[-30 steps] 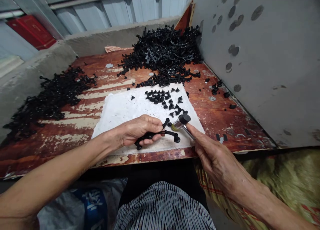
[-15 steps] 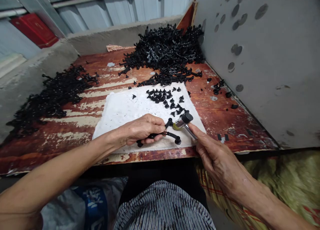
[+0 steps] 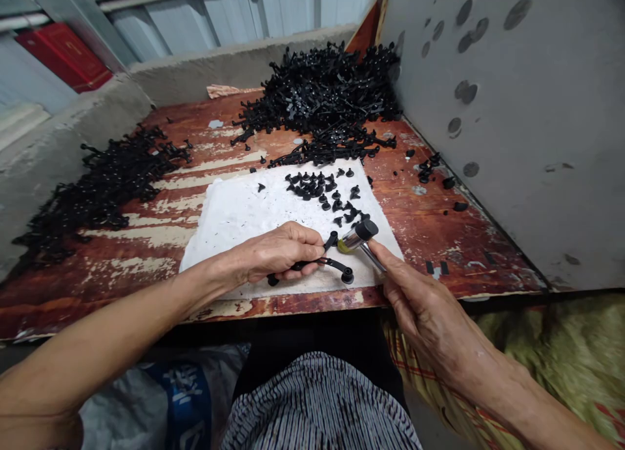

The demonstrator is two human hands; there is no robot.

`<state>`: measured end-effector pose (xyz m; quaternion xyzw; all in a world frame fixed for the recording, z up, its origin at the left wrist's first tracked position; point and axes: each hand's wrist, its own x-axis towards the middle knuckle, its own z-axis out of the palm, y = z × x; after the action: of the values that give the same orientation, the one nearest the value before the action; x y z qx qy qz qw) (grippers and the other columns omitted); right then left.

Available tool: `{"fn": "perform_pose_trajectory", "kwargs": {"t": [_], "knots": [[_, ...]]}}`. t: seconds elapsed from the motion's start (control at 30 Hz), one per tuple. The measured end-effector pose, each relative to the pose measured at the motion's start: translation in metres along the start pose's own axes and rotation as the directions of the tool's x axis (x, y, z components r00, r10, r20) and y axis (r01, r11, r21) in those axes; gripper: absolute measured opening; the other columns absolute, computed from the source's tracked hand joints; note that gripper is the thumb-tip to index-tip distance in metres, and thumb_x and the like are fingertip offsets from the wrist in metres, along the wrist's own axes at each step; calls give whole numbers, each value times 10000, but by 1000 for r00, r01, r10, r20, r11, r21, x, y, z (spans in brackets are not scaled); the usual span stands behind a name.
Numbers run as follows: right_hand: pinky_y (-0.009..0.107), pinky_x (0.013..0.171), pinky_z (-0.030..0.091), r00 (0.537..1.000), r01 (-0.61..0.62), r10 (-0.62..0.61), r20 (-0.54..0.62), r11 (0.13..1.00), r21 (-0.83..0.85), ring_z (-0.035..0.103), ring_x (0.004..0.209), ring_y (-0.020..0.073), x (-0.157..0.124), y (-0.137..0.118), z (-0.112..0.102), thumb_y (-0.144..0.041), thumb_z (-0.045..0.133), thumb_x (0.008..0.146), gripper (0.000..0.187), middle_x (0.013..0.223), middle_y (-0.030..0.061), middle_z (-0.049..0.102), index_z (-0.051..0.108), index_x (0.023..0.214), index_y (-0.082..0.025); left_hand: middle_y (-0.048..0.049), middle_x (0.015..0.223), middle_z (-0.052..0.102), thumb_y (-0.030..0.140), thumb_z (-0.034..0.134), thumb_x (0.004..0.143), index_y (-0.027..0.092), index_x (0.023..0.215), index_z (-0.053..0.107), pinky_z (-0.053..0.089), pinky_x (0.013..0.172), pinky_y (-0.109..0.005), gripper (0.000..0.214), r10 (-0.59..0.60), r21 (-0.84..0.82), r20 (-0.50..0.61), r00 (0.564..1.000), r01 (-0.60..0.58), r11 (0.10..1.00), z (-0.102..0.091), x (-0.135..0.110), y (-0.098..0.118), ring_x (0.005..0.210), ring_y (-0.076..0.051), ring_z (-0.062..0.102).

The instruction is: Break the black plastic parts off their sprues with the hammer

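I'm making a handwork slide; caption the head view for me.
Over a white sheet, the left hand grips black parts while the right hand holds a small mallet.

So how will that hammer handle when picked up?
The hammer is probably head-heavy: thick head, slim shaft. It should feel stiff; the shaft looks like straight metal. Set down, the rounded head might rock, though the shaft should limit rolling.

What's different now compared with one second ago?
The left hand has shifted slightly right, bringing its black strips nearer the hammer. Nothing was picked up or released; the right hand keeps its hold on the hammer, and the black piles stayed put.
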<state>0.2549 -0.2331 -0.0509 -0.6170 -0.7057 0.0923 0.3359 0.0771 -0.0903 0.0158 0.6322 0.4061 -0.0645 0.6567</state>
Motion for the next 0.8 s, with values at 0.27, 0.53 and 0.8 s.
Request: {"fn": "perform_pose_trajectory", "kwargs": {"t": [0.27, 0.53, 0.8], "knots": [[426, 842, 572, 999, -36, 37, -8, 999, 12, 693, 983, 252, -2, 2, 4, -95, 377, 903, 527, 1104, 154, 712, 441, 1425, -131, 45, 426, 409, 170, 463, 847, 163, 543, 463, 182, 333, -178, 304, -11, 82, -9, 1000, 11, 997, -5, 5, -2, 315, -35, 320], [368, 925, 543, 997, 65, -64, -52, 998, 10, 630, 1134, 214, 15, -14, -26, -74, 400, 898, 548, 1308, 110, 621, 425, 1435, -181, 46, 368, 381, 170, 498, 821, 162, 531, 488, 164, 329, -181, 290, -14, 89, 32, 999, 11, 996, -8, 6, 1, 303, -41, 290], [371, 518, 576, 994, 89, -75, 84, 979, -184, 653, 600, 225, 31, -12, -27, -103, 347, 860, 592, 842, 110, 695, 430, 1444, -158, 47, 357, 364, 207, 503, 819, 173, 518, 476, 158, 331, -189, 304, -5, 108, 40, 999, 0, 994, -9, 6, 0, 297, -43, 272]]}}
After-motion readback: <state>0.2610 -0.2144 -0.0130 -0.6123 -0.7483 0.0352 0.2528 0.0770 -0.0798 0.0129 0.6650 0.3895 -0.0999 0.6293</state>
